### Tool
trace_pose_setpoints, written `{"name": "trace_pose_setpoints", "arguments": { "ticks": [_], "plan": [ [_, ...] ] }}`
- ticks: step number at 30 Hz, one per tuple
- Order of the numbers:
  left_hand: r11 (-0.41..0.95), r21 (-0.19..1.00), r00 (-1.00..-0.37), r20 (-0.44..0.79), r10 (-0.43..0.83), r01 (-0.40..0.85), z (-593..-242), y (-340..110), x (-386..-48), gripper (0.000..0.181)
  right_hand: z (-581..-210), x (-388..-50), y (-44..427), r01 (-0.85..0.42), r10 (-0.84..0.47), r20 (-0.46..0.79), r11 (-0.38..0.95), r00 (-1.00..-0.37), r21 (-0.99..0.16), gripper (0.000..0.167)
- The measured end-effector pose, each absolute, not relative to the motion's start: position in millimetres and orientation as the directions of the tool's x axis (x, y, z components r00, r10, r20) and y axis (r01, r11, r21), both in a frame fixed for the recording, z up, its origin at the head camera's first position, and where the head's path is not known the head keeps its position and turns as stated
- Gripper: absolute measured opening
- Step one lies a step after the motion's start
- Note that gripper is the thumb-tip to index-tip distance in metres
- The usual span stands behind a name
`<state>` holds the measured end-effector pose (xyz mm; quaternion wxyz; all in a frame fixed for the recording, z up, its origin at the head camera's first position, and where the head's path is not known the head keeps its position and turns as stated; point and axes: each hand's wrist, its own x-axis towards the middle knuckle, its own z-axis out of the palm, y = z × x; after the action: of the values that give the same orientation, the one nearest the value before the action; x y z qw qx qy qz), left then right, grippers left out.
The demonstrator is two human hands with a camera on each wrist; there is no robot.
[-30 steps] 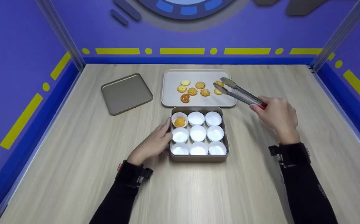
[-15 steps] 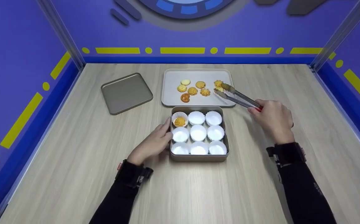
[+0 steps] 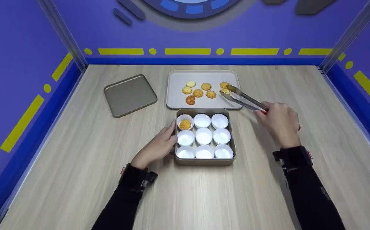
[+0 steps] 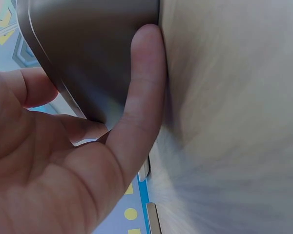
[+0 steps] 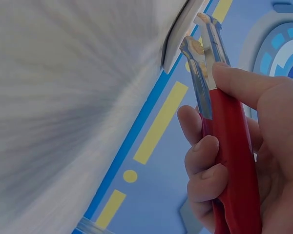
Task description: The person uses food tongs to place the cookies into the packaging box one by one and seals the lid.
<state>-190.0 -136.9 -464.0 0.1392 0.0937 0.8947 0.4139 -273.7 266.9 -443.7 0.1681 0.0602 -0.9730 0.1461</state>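
My right hand (image 3: 280,124) grips the red-handled metal tongs (image 3: 250,101); in the right wrist view its fingers curl round the red handle (image 5: 234,156). The tong tips lie around a pale yellow cookie (image 3: 225,91) at the right of the white tray (image 3: 175,95); whether they touch it I cannot tell. My left hand (image 3: 156,147) rests along the left side of the metal tin (image 3: 204,162), its fingers extended against the wall in the left wrist view (image 4: 83,53). White paper cups (image 3: 204,136) fill the tin, the back-left one holding a swirled cookie (image 3: 185,124).
Several cookies (image 3: 206,86) and a pretzel (image 3: 190,100) lie on the tray behind the tin. A flat brown-grey lid or tray (image 3: 130,95) lies at the back left. Blue panels (image 3: 185,38) enclose the table (image 3: 86,153) at the back and sides.
The right hand and tongs have moved slightly left and down, and the tong tips have come closer together around the pale cookie. The left hand has stayed at the tin.
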Motion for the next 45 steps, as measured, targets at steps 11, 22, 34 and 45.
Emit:
{"name": "trace_pose_setpoints", "arguments": {
  "ticks": [11,22,34,45],
  "plan": [
    [0.651,0.759,-0.945,-0.202,0.259,0.016,-462.6,-135.9,-189.5,0.07,-443.6,-272.2,267.5,-0.132,-0.039,0.312,0.95,-0.949,-0.282,0.021],
    [0.651,0.759,-0.944,-0.205,0.257,0.013,-462.1,-136.5,-188.7,0.069,-445.1,-273.9,267.4,-0.13,-0.036,0.323,0.953,-0.946,-0.274,0.029],
    [0.651,0.758,-0.949,-0.172,0.264,0.043,-464.5,-136.7,-190.0,0.069,-447.6,-276.3,269.1,-0.132,-0.045,0.305,0.953,-0.951,-0.272,0.033],
    [0.653,0.757,-0.949,-0.183,0.256,0.031,-464.3,-136.5,-190.1,0.07,-444.6,-273.6,269.8,-0.086,-0.008,0.245,0.946,-0.97,-0.313,0.02]
  ]
}}
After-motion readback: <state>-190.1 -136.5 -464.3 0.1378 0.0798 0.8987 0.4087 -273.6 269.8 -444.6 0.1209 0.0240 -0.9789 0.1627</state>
